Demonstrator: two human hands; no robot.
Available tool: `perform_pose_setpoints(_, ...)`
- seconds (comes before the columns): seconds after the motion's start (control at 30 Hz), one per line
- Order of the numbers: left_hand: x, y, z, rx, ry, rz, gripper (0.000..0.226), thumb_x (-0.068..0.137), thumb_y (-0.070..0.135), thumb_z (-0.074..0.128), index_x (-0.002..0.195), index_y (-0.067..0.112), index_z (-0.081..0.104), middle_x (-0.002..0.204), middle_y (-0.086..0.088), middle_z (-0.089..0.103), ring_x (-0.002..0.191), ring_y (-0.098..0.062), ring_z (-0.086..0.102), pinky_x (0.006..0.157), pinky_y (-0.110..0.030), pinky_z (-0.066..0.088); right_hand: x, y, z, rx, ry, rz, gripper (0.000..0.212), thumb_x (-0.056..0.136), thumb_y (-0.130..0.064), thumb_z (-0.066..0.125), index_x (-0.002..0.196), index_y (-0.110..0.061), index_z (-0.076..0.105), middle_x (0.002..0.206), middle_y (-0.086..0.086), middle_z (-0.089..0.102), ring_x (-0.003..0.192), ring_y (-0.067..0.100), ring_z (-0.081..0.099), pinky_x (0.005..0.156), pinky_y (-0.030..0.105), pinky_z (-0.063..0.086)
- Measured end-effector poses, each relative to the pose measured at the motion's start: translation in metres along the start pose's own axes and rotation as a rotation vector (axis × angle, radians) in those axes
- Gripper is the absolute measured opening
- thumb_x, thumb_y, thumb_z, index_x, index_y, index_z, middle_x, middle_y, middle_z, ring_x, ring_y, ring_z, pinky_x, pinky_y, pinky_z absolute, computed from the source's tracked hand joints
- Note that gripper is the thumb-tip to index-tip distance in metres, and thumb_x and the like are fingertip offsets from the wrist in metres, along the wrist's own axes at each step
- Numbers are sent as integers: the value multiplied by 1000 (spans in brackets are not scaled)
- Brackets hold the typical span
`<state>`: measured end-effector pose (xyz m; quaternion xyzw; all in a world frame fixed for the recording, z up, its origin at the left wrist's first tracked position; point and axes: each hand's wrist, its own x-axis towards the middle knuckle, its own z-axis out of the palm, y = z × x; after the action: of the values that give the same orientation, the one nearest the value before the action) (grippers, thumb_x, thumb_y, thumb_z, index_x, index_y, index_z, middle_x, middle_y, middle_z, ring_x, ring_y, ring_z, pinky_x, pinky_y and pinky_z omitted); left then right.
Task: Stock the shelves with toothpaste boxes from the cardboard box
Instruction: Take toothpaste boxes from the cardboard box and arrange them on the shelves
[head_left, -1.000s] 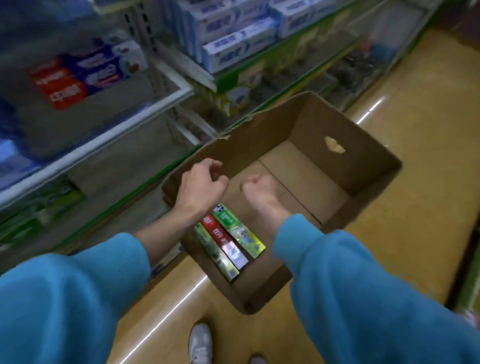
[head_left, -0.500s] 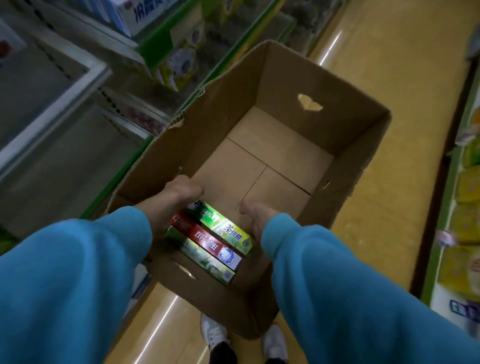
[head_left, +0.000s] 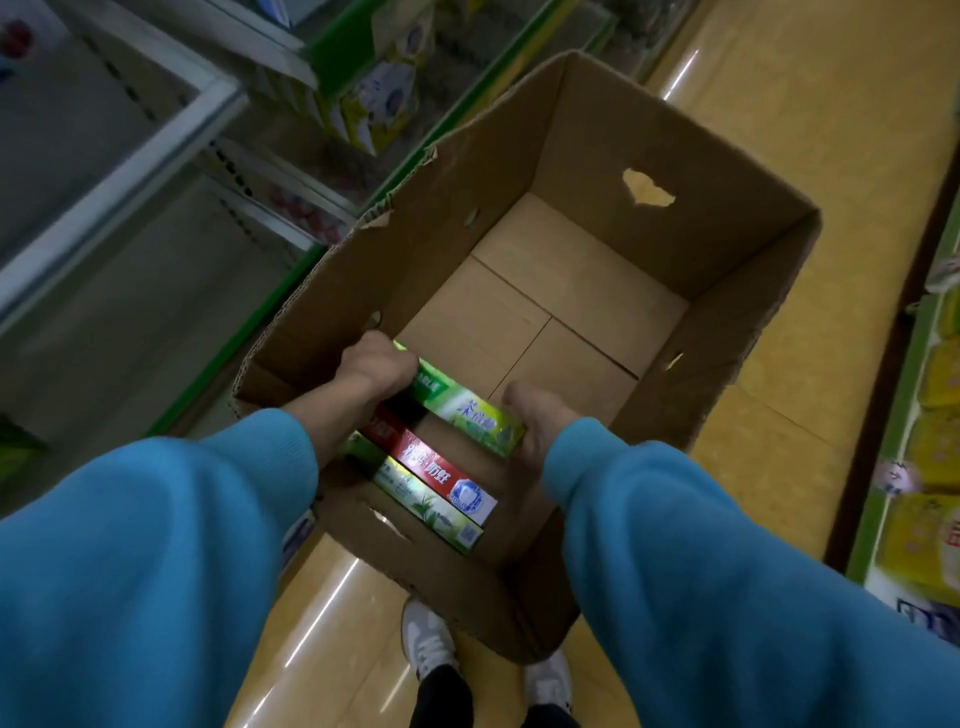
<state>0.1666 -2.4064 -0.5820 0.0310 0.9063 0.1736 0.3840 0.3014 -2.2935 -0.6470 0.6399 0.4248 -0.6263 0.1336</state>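
Both hands (head_left: 375, 367) (head_left: 535, 421) hold the green toothpaste box (head_left: 467, 413) endwise.

- You are wearing the single camera on your head, and it is looking steeply down over your chest into the open cardboard box (head_left: 613, 171) standing on the floor (head_left: 810, 119).
- Your two blue sleeves (head_left: 156, 561) are filling the lower part of the wide, curved view, so the lens is sitting close to your arms.
- Your shoes (head_left: 428, 636) are showing at the bottom edge, under the box's near wall.
- The view is facing forward along the aisle, with shelves (head_left: 130, 166) running up the left side and more shelving cut off at the right edge.
- No second view is sharing this scene.
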Motion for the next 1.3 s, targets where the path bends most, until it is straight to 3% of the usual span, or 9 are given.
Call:
perform_pose_setpoints(0.13,-10,6,-11,-188,121,29,56,96,31,63,141,3,46,136,-20,59,124,-37,58,103,-37,48,-35,-27,-15,80,21,-138,27,65,-31,56,85,-14,50,115,11,62,69,23,68,87,46,55)
perform_pose_setpoints(0.27,-32,7,-21,-397,229,71,47,92,34,68,127,6,55,121,-15,67,109,-32,67,97,-44,55,-113,-53,-31,9,221,-393,24,83,-17,62,71,-13,41,78,4,52,84,27,56,85,36,50)
perform_pose_setpoints(0.33,-52,6,-27,-501,313,103,36,92,32,70,118,9,58,113,-11,68,104,-28,66,95,-43,55,-128,-61,-36,-27,227,-526,8,84,-13,62,84,-9,54,81,-1,54,94,25,60,90,38,53)
perform_pose_setpoints(0.43,-89,-2,-42,-826,395,138,27,89,22,76,101,21,51,109,-6,66,100,-22,67,93,-45,57,-144,-65,-35,-43,150,-707,40,82,-11,64,121,-20,58,92,-11,56,110,20,58,100,38,51)
perform_pose_setpoints(0.57,-142,-22,-58,-1128,539,245,32,88,10,77,105,20,52,108,-2,64,102,-18,69,88,-39,61,-183,-67,-25,-133,112,-966,46,89,-13,68,134,-22,57,115,-13,54,114,8,54,104,22,43)
perform_pose_setpoints(0.83,-204,-115,-75,-1185,951,299,80,91,18,75,155,17,27,119,-11,59,99,0,66,88,-15,54,-238,-33,57,-290,-80,-1258,57,87,-20,73,140,-21,51,130,-3,49,124,20,54,110,42,42)
perform_pose_setpoints(0.97,-221,-176,-79,-1199,1031,226,58,87,22,79,136,7,54,114,-5,67,106,-15,69,95,-40,58,-253,-5,106,-356,-172,-1277,60,80,-27,75,136,-22,54,127,2,60,119,21,59,105,45,47)
perform_pose_setpoints(1.17,-234,-267,-69,-1118,1168,27,38,86,29,80,114,6,68,98,5,71,84,7,65,81,-14,53,-262,51,173,-520,-302,-1281,48,85,-27,73,130,-18,59,119,2,64,111,19,63,100,43,51)
perform_pose_setpoints(1.3,-222,-317,-59,-1067,1142,-86,34,88,29,78,116,11,69,103,1,73,96,-8,69,83,-17,54,-250,82,212,-627,-355,-1235,48,89,-24,72,133,-14,56,123,4,63,117,21,59,104,42,48)
